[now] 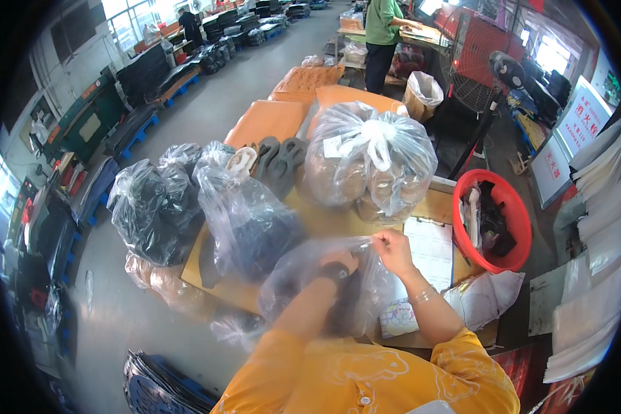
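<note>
My right hand (pixel 393 252) pinches the rim of a clear plastic bag (pixel 283 281) and holds its mouth up. Inside that bag, at the front of the table, is my left hand (pixel 341 261), blurred, with its fingers hard to make out. Dark material (pixel 317 310) shows through the plastic under my left forearm; its kind is unclear. Just beyond stands another clear bag (pixel 245 214) with dark contents. A large knotted clear bag (pixel 372 162), full of brown pieces, sits farther back.
Grey curved cut pieces (pixel 281 162) lie behind the bags, near orange sheet stacks (pixel 265 124). At the right are a clipboard with paper (pixel 428 248) and a red bucket (pixel 524 224). Bags of black material (pixel 152 214) stand left. A person in green (pixel 381 31) works beyond, near a large fan (pixel 476 62).
</note>
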